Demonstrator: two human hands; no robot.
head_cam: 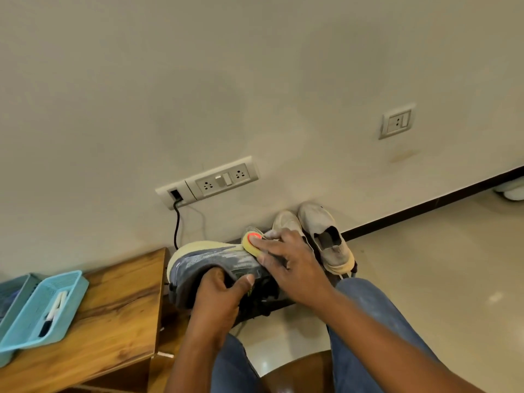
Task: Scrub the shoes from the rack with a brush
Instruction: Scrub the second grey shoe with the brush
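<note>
One grey sneaker, light, soft-sided: left grip clasps its collar; right grip presses brush above.

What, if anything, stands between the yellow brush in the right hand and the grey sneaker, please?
Nothing visible does. The right hand grips the yellow brush with the orange spot directly against the grey sneaker with the pale yellow sole, near its end. The left hand holds the sneaker lower down, clear of the brush.
</note>
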